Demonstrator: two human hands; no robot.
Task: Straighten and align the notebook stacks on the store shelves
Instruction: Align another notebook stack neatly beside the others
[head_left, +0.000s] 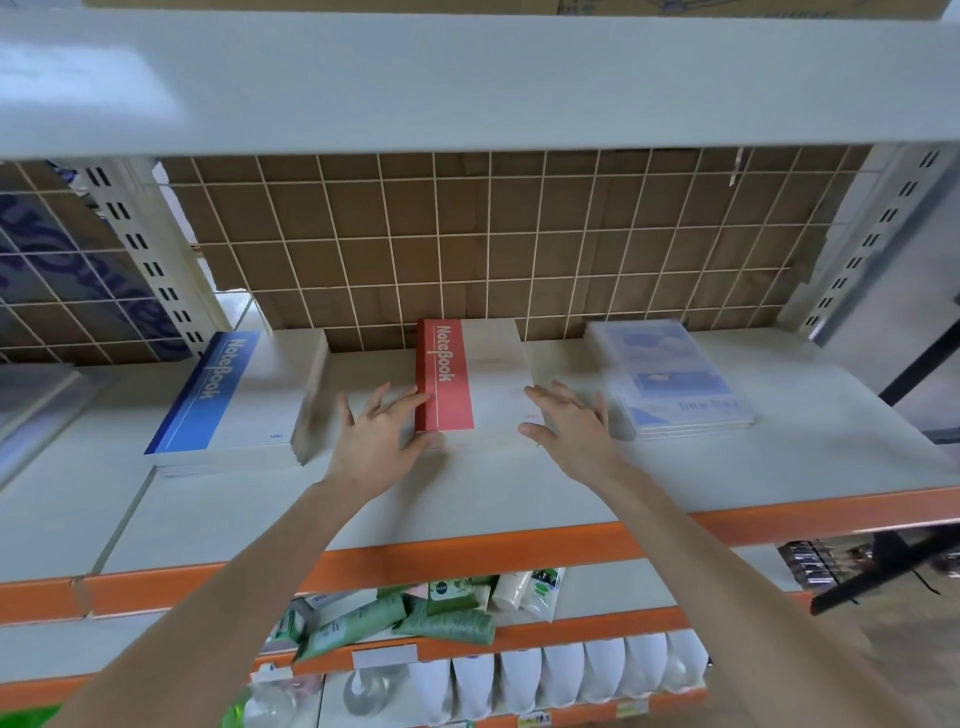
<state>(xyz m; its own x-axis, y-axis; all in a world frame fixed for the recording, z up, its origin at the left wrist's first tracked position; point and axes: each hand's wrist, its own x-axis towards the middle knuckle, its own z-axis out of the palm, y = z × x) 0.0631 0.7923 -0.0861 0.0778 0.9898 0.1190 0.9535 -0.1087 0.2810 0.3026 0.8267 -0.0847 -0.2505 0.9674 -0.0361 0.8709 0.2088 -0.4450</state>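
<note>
Three notebook stacks lie on the grey shelf (519, 488). The red-striped stack (485, 371) sits in the middle, against the wire grid back. My left hand (376, 441) has its fingers spread and touches the stack's left edge and front left corner. My right hand (574, 423) rests flat, fingers straight, on the right part of its white cover. A blue-striped stack (234, 395) lies to the left, its layers slightly fanned. To the right lies a pale blue cloud-print stack (670, 379), its front end angled to the right.
An orange rail (467, 551) edges the shelf front. Below are green and white tubes (415, 613) and white pouches (571, 670). A deep shelf (467, 78) hangs overhead. Slotted uprights (150, 249) stand at both sides, with more wrapped goods at far left (31, 410).
</note>
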